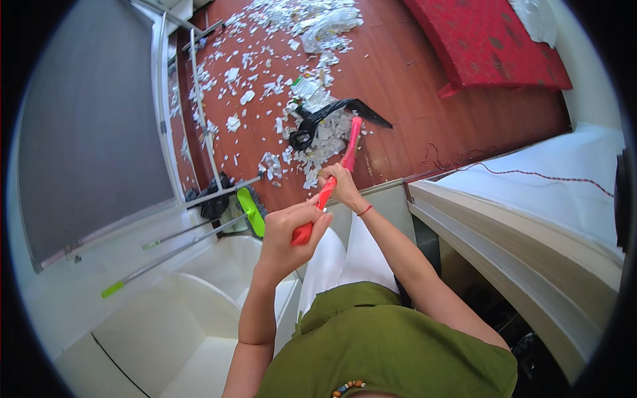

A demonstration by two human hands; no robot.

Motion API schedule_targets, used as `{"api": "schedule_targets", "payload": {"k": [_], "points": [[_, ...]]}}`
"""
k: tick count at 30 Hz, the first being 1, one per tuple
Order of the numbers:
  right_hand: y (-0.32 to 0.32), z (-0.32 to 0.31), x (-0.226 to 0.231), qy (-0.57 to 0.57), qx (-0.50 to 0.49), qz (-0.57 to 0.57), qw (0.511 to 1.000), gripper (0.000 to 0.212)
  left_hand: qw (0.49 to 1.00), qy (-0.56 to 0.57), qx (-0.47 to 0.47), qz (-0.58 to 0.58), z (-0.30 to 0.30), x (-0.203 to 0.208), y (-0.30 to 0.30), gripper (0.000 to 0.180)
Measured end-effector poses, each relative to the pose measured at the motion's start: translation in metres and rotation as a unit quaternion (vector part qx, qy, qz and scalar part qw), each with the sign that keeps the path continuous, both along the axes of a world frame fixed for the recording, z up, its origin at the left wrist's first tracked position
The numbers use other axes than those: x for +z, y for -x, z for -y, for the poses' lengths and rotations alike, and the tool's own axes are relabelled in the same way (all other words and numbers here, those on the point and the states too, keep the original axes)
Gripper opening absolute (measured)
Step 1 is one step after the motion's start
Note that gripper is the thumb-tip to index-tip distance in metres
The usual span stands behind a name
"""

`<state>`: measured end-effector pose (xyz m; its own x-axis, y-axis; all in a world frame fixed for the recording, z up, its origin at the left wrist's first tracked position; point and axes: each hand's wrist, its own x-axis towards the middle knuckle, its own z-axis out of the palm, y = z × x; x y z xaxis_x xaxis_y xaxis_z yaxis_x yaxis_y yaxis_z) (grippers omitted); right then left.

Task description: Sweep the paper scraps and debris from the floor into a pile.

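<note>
Both my hands grip the red handle of what looks like a broom (pixel 349 154), one behind the other. Closed around its near end, my left hand (pixel 290 233) is in front of my body. Farther along the shaft, my right hand (pixel 342 184) is wrapped around it, with a thin red band on the wrist. The pink far end meets a black, plastic-looking piece (pixel 342 106) lying over litter; whether this is the tool's head or a loose bag, I cannot tell. White paper scraps (pixel 330 136) and crumpled clear plastic (pixel 332 30) are heaped around and beyond it.
A mop with a green and grey head (pixel 251 211) leans at the left, by a metal-framed grey panel (pixel 99 119). A red patterned board or cover (pixel 494 46) lies at the far right. Thin red wire (pixel 531 174) runs over a white surface. Pale curved bins (pixel 179 312) stand lower left.
</note>
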<state>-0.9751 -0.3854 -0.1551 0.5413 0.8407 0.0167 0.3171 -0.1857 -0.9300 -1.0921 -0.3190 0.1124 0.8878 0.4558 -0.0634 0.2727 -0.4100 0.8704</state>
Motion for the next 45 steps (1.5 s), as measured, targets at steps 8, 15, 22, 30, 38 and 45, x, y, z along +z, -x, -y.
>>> {"api": "schedule_targets", "payload": {"k": [8,15,22,30,38,45], "points": [[0.092,0.017,0.099,-0.055,0.094,-0.047,0.993,0.022,0.996,-0.022,0.058,0.059,0.035,0.103,0.073,0.018],[0.205,0.059,0.020,0.095,0.420,-0.118,0.895,0.018,0.993,-0.034,0.075,-0.079,0.082,0.038,0.134,0.021],[0.247,0.104,-0.085,0.061,0.465,-0.135,0.873,0.016,0.981,-0.076,0.178,0.023,0.135,-0.090,0.170,0.024],[0.182,0.134,0.030,0.058,0.471,0.026,0.880,0.026,0.989,0.016,0.124,0.078,0.175,-0.007,0.203,0.031],[0.213,0.134,0.081,-0.026,0.410,0.017,0.912,0.028,0.988,-0.059,0.057,0.132,0.205,0.038,0.242,0.028],[0.292,0.181,0.005,0.035,0.399,-0.139,0.906,0.027,0.999,0.007,0.052,0.008,0.218,-0.037,0.255,0.028]]}}
